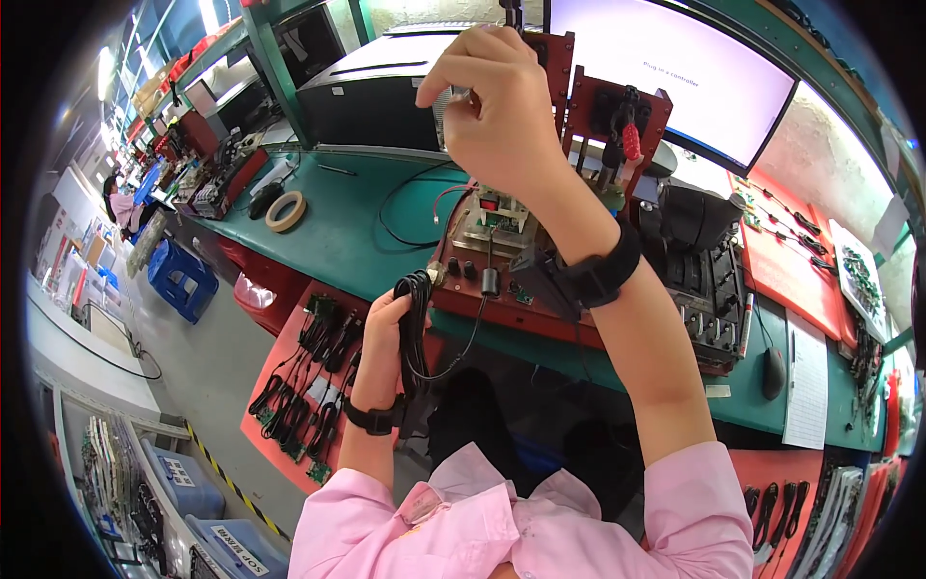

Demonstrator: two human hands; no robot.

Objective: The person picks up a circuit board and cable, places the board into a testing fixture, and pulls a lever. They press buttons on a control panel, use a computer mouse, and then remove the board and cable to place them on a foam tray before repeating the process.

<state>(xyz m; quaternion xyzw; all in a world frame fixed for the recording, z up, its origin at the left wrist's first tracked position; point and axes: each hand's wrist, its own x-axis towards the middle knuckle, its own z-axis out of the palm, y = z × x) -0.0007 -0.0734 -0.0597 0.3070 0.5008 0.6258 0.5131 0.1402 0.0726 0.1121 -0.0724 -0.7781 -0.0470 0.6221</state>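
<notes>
My left hand (379, 343) is closed around a coiled black cable (417, 323) at the front edge of the bench. From the coil the cable runs to a small black cylinder (490, 282) and on up to a green circuit board (503, 230) seated in a red test fixture (463, 288). My right hand (497, 111) is raised above the fixture, its fingers curled in. Whatever they may grip is hidden by the hand. Just behind it rises a black upright part (512, 13). Beside it stands a second clamp with a red handle (631, 143).
A monitor (694, 68) stands behind the fixtures. A red tray (289, 386) of coiled cables with boards lies left of my knees. On the green bench (333, 217) are a tape roll (285, 211) and pen; a mouse (773, 373) and paper sheet (806, 381) lie right.
</notes>
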